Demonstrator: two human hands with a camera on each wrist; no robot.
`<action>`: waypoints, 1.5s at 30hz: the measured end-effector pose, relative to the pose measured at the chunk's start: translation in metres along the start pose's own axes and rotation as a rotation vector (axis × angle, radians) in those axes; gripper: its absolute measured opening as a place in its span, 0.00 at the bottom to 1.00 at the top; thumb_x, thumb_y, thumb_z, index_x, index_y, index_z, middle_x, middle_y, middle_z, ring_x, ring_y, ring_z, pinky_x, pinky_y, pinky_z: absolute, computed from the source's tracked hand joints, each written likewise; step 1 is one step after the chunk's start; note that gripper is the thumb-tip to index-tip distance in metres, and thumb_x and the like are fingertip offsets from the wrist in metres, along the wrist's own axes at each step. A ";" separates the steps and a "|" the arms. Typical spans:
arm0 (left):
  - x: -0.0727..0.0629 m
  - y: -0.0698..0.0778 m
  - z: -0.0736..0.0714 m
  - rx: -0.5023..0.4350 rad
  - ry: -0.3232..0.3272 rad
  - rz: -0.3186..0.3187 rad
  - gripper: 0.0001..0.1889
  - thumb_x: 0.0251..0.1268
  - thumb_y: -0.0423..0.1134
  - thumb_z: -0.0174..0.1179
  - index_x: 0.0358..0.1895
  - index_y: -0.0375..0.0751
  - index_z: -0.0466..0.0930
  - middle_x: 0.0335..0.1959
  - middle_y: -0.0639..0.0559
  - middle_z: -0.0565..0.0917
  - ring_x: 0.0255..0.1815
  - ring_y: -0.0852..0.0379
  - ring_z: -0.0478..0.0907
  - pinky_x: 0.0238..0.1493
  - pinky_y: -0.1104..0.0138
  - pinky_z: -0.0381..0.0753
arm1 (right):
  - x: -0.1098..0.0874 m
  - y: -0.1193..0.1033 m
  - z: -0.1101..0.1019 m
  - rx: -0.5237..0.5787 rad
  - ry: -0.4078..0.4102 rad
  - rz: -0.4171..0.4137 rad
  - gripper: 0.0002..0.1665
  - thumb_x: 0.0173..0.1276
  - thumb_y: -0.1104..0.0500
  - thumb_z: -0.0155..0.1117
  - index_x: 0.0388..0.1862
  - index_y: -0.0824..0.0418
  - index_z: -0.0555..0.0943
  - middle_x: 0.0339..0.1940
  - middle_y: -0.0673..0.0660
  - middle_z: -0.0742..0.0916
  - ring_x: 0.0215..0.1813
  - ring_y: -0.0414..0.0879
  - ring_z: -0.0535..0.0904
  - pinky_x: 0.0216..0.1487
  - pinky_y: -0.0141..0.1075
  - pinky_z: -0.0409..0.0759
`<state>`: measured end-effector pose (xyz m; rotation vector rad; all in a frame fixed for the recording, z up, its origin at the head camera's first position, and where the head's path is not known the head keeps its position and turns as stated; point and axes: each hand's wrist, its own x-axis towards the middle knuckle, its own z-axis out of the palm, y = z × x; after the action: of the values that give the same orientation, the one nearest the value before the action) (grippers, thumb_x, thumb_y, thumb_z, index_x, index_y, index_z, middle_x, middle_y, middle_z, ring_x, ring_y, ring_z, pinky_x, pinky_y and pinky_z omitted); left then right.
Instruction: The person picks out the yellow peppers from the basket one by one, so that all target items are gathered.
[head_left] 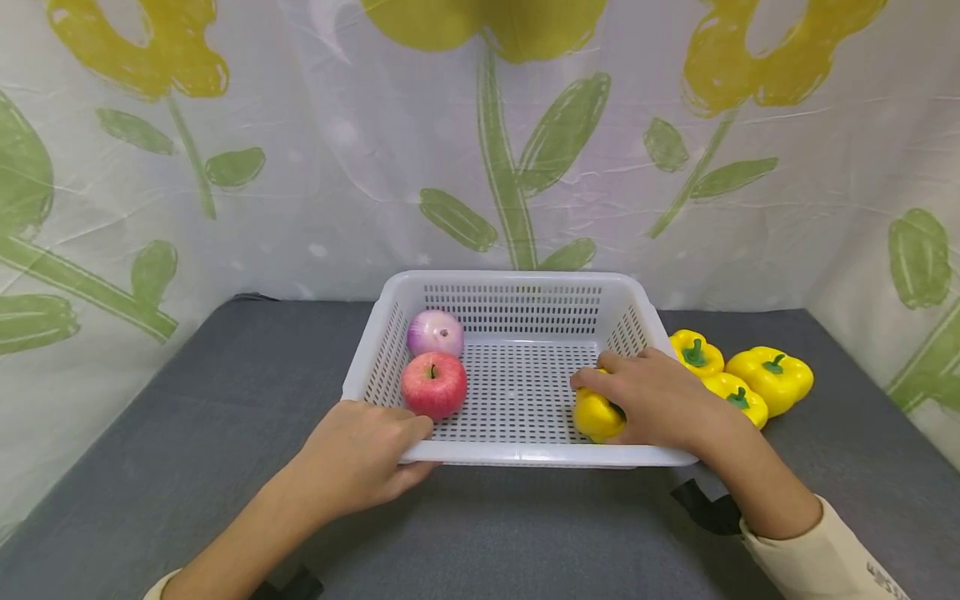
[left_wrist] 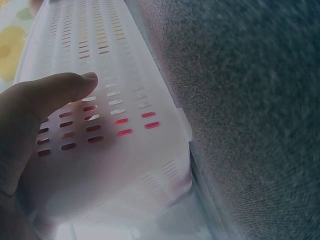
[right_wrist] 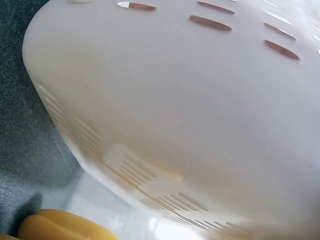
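Observation:
A white perforated plastic basket [head_left: 547, 455] stands on the grey cloth. My left hand [head_left: 362, 454] grips its near-left rim; in the left wrist view the thumb presses the outer wall [left_wrist: 120, 155]. Reaching over the right side, my right hand [head_left: 663, 398] holds a yellow bell pepper [head_left: 596, 417] low inside the basket, its fingers partly covering it. At the basket's left lie a red apple [head_left: 433, 386] and, behind it, a purple onion [head_left: 435, 333]. The right wrist view shows mostly the basket's outer wall [right_wrist: 150, 90], with the right hand's fingers hidden.
Three more yellow bell peppers [head_left: 771, 381] sit close together on the cloth just right of the basket. One yellow pepper [right_wrist: 67, 227] edges into the right wrist view. Behind the grey table [head_left: 187, 442] hangs a white curtain [head_left: 337, 167] with printed flowers.

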<state>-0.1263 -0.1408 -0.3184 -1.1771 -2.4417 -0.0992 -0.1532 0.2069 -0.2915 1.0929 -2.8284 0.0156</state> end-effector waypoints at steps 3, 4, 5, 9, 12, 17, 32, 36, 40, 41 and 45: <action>0.001 0.000 -0.001 -0.002 -0.008 -0.003 0.19 0.50 0.43 0.74 0.22 0.49 0.68 0.14 0.61 0.67 0.15 0.64 0.59 0.16 0.71 0.57 | 0.001 0.001 -0.001 0.014 0.008 0.001 0.29 0.52 0.50 0.78 0.54 0.49 0.81 0.33 0.46 0.76 0.31 0.41 0.69 0.36 0.40 0.68; 0.001 0.000 -0.001 -0.001 -0.007 -0.002 0.19 0.50 0.43 0.74 0.22 0.49 0.68 0.14 0.61 0.67 0.15 0.64 0.59 0.16 0.71 0.57 | 0.001 0.001 -0.001 0.022 0.012 0.000 0.29 0.52 0.51 0.78 0.54 0.48 0.81 0.33 0.46 0.75 0.30 0.41 0.68 0.35 0.40 0.68; 0.001 0.000 -0.001 -0.001 -0.006 -0.001 0.19 0.50 0.43 0.73 0.22 0.49 0.68 0.14 0.61 0.66 0.15 0.64 0.58 0.16 0.71 0.57 | 0.001 0.001 -0.001 0.033 0.018 -0.001 0.29 0.51 0.53 0.78 0.54 0.48 0.80 0.33 0.46 0.75 0.31 0.41 0.68 0.35 0.39 0.68; 0.001 0.000 0.000 0.001 0.002 0.003 0.19 0.50 0.42 0.73 0.22 0.50 0.67 0.14 0.62 0.66 0.16 0.64 0.58 0.16 0.71 0.56 | 0.001 0.001 -0.001 0.066 0.039 -0.011 0.31 0.49 0.58 0.76 0.55 0.48 0.79 0.37 0.47 0.74 0.33 0.42 0.69 0.34 0.37 0.69; 0.000 0.000 -0.001 0.005 0.005 0.005 0.19 0.50 0.42 0.73 0.22 0.50 0.67 0.14 0.62 0.66 0.16 0.64 0.58 0.16 0.71 0.56 | 0.001 0.002 -0.001 0.070 0.046 -0.012 0.32 0.49 0.60 0.74 0.56 0.48 0.79 0.40 0.49 0.75 0.36 0.42 0.70 0.34 0.37 0.70; 0.000 0.000 0.000 0.002 0.003 0.006 0.19 0.50 0.42 0.74 0.22 0.50 0.67 0.14 0.62 0.66 0.16 0.64 0.58 0.17 0.71 0.56 | 0.001 0.002 0.000 0.078 0.041 0.014 0.32 0.49 0.58 0.74 0.56 0.48 0.78 0.42 0.50 0.76 0.38 0.43 0.71 0.35 0.37 0.71; 0.000 0.000 0.000 0.002 0.039 0.019 0.20 0.48 0.40 0.73 0.21 0.50 0.65 0.14 0.63 0.63 0.16 0.65 0.56 0.17 0.71 0.55 | 0.002 0.001 0.000 0.130 0.043 0.026 0.30 0.56 0.48 0.73 0.57 0.53 0.76 0.46 0.49 0.78 0.35 0.39 0.72 0.35 0.35 0.73; 0.000 -0.001 0.001 -0.008 0.055 0.026 0.20 0.48 0.40 0.73 0.21 0.50 0.65 0.14 0.63 0.63 0.15 0.65 0.57 0.17 0.71 0.55 | 0.001 0.002 0.000 0.148 0.028 0.037 0.30 0.57 0.45 0.74 0.57 0.51 0.77 0.47 0.47 0.79 0.34 0.38 0.72 0.36 0.35 0.74; 0.000 0.000 0.000 -0.009 0.039 0.021 0.19 0.49 0.41 0.73 0.22 0.50 0.66 0.14 0.63 0.64 0.15 0.65 0.57 0.17 0.71 0.56 | 0.001 0.002 0.000 0.168 0.016 0.051 0.31 0.58 0.43 0.74 0.58 0.51 0.77 0.48 0.46 0.79 0.35 0.38 0.73 0.37 0.36 0.74; 0.000 0.000 0.000 -0.010 0.034 0.019 0.20 0.49 0.41 0.73 0.22 0.50 0.66 0.14 0.63 0.64 0.15 0.65 0.57 0.17 0.71 0.56 | 0.001 0.003 -0.001 0.173 0.014 0.051 0.32 0.58 0.42 0.73 0.58 0.52 0.77 0.48 0.46 0.79 0.35 0.38 0.73 0.37 0.36 0.74; 0.000 0.000 -0.001 -0.004 0.028 0.015 0.19 0.49 0.42 0.74 0.22 0.50 0.67 0.14 0.62 0.65 0.15 0.65 0.58 0.16 0.71 0.56 | 0.000 0.004 -0.002 0.205 0.019 0.059 0.30 0.62 0.39 0.69 0.59 0.50 0.77 0.47 0.45 0.78 0.34 0.37 0.73 0.36 0.36 0.73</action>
<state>-0.1260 -0.1415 -0.3178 -1.1876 -2.4088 -0.1153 -0.1555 0.2102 -0.2897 1.0381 -2.8913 0.3251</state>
